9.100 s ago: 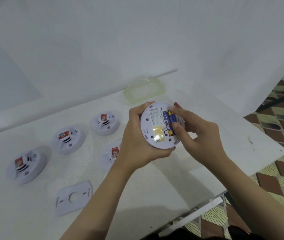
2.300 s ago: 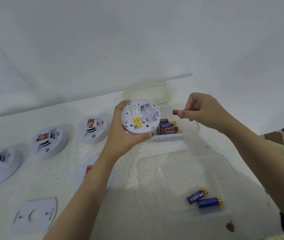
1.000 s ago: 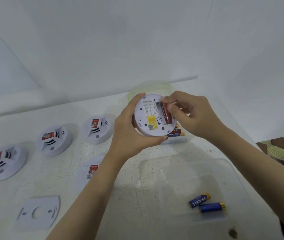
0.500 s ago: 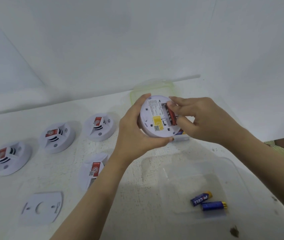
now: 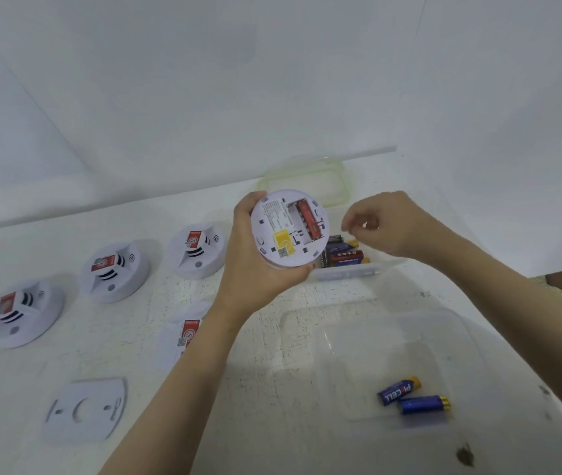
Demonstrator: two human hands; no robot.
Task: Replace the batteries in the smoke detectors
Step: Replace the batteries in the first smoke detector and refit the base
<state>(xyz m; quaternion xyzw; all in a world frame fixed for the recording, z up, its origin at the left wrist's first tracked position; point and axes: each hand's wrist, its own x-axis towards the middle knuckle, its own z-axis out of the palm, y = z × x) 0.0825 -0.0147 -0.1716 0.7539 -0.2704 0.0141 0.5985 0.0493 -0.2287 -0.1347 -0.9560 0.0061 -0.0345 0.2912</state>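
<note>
My left hand [image 5: 252, 265] grips a round white smoke detector [image 5: 281, 234] above the table, its back turned to me. One red battery [image 5: 307, 221] sits in the open compartment, and the slot beside it is bare. My right hand [image 5: 389, 224] hovers just right of the detector with fingers loosely curled, and I see nothing in it. It is above a small clear box [image 5: 348, 274] that holds red batteries [image 5: 344, 257]. Two blue batteries [image 5: 399, 394] lie in a large clear bin [image 5: 444, 323] at the front right.
Three white detectors [image 5: 115, 272] stand in a row on the white table's left side, and a fourth [image 5: 183, 334] lies partly under my left forearm. A flat mounting plate [image 5: 84, 407] lies front left. A green-rimmed lid [image 5: 307, 180] rests by the wall.
My right hand has let go of the red battery, now seated in the compartment, and drawn away to the right. The left hand still holds the detector.
</note>
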